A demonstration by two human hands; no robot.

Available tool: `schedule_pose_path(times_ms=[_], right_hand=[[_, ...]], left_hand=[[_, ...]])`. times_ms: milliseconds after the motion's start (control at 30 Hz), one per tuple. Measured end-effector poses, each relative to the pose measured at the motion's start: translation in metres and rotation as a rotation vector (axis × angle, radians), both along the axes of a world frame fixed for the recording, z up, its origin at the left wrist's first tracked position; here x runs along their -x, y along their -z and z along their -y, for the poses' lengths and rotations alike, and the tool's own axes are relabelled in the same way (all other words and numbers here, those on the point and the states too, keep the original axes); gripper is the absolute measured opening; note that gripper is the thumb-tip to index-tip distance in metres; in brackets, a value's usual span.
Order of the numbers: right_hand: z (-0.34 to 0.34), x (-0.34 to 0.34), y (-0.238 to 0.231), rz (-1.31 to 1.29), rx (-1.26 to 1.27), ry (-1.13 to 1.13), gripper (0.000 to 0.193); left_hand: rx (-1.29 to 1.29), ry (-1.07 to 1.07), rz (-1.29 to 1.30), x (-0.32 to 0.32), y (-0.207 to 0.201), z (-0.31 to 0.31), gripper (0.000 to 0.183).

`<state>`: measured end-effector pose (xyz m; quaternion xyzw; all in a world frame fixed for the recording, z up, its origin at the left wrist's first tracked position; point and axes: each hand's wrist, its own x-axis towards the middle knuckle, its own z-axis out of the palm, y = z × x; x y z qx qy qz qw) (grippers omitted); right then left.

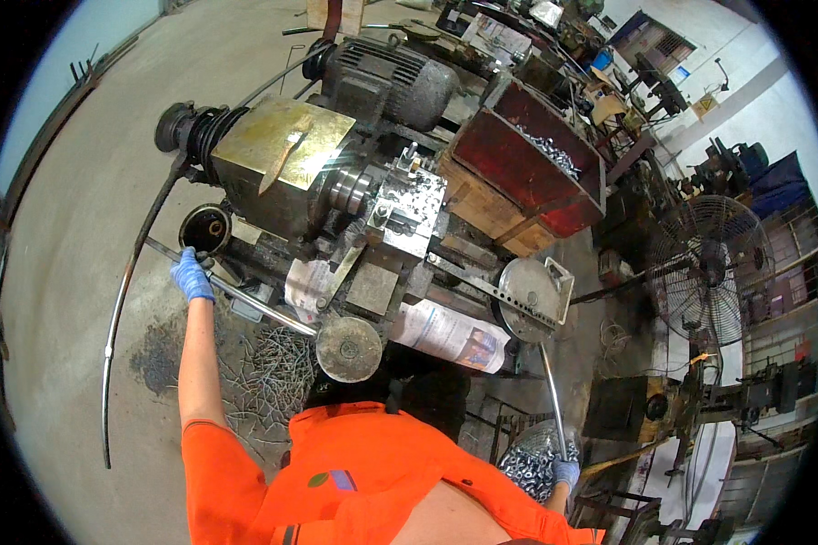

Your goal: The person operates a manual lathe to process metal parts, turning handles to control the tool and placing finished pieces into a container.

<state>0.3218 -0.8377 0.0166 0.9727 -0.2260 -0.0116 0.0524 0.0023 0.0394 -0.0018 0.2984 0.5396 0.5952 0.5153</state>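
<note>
My left hand (194, 276), in a blue glove, is closed round a long metal lever (264, 307) that slopes down to a round metal disc (349, 349). Just beyond this hand is a dark round pot (205, 227) with a ring-shaped piece inside. At the lower right my right hand (565, 471), also gloved in blue, grips the lower end of another steel lever (552, 391). That lever runs up toward a round plate (529, 298) on the machine. Between them are the machine's chuck (347, 188) and a shiny metal tool block (407, 213).
Small metal parts fill a basket (529, 461) beside my right hand. A red bin (509, 150) with more parts stands behind the machine. An electric motor (391, 86) is at the back, a brush (282, 165) lies on the machine housing, and a large fan (711, 263) stands right.
</note>
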Motion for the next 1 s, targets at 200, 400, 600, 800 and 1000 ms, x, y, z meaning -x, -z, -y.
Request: schedule_pose_path(times_ms=[200, 400, 600, 800, 1000], right_hand=[[-0.013, 0.003, -0.012, -0.112, 0.012, -0.012, 0.046], [-0.038, 0.011, -0.028, -0.104, 0.046, 0.009, 0.051], [-0.040, 0.015, -0.031, -0.102, 0.044, -0.013, 0.053], [-0.039, 0.016, -0.031, -0.137, 0.051, -0.002, 0.053], [-0.044, 0.019, -0.033, -0.125, 0.015, -0.019, 0.046]], left_hand=[[-0.005, 0.001, 0.027, 0.003, 0.003, -0.001, 0.016], [0.009, -0.004, 0.029, 0.006, 0.010, -0.006, 0.016], [0.007, -0.009, 0.033, 0.004, 0.009, -0.005, 0.016], [0.010, -0.026, 0.068, 0.001, 0.006, -0.003, 0.015], [0.023, -0.015, 0.065, 0.006, 0.011, -0.008, 0.014]])
